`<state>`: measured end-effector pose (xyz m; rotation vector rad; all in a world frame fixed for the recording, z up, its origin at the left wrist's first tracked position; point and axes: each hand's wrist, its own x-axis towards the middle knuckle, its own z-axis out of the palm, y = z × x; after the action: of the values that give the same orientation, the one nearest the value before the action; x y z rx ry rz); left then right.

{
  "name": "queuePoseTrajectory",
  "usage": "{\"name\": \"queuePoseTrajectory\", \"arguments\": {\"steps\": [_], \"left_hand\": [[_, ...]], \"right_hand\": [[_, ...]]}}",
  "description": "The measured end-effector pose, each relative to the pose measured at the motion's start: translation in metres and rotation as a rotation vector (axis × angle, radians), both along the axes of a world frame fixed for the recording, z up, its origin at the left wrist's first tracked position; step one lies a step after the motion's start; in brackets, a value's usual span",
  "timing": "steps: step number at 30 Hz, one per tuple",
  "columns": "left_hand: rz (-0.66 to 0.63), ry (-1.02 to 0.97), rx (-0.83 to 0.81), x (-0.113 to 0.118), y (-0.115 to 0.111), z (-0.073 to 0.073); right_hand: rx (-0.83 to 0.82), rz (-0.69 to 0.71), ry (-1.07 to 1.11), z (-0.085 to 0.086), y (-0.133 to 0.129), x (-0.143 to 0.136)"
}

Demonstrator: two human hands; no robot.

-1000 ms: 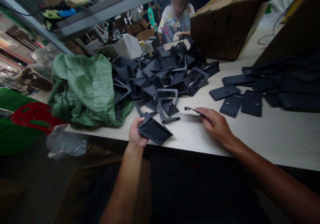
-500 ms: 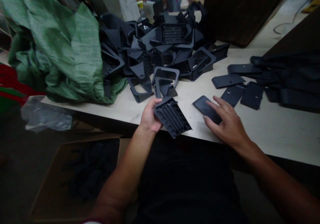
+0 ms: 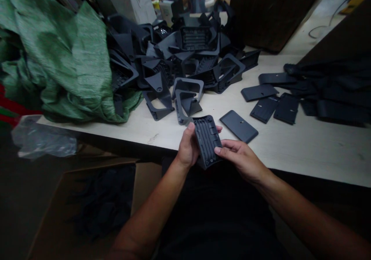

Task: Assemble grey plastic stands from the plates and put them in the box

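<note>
Here | left hand (image 3: pixel 188 148), right hand (image 3: pixel 246 158) gripping ribbed part (image 3: pixel 206 140) | near table edge (image 3: pixel 304 169) | plate (image 3: pixel 239 126) just beyond

We wear a plain, near-black cloth garment (image 3: pixel 214 217) over our front and lap, its folds and seams too dim to make out. Our bare left hand (image 3: pixel 188 148) and bare right hand (image 3: pixel 242 157) have slim fingers; our left forearm (image 3: pixel 158 198) and right forearm (image 3: pixel 292 196) are uncovered, widening toward the elbows.

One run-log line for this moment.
left hand: holds ribbed part; right hand: thumb on its ribbed face; flat plate: on table, beyond right hand; dark-part heap: farther back; green sack: left of heap
</note>
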<state>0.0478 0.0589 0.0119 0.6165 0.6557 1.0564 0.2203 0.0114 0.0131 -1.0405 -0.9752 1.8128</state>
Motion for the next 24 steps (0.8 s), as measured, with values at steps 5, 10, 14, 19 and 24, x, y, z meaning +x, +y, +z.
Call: {"name": "queuePoseTrajectory", "arguments": {"steps": [5, 10, 14, 19, 24], "left_hand": [[0.006, -0.14, -0.048, -0.012, -0.001, 0.014], [-0.018, -0.053, -0.021, -0.029, -0.005, 0.014], [-0.169, -0.01, -0.081, -0.033, -0.012, 0.01], [-0.152, -0.042, -0.148, -0.03, -0.015, 0.013], [0.134, -0.052, -0.151, -0.013, -0.013, 0.012]], "right_hand": [[0.473, -0.072, -0.589, 0.013, 0.006, 0.023], [0.806, -0.166, -1.387, -0.008, 0.029, 0.067], [0.685, -0.087, -1.5, -0.026, 0.039, 0.083], [0.544, -0.23, -0.977, -0.002, 0.018, 0.069], [0.62, -0.26, -0.701, 0.024, -0.028, 0.023]]}}
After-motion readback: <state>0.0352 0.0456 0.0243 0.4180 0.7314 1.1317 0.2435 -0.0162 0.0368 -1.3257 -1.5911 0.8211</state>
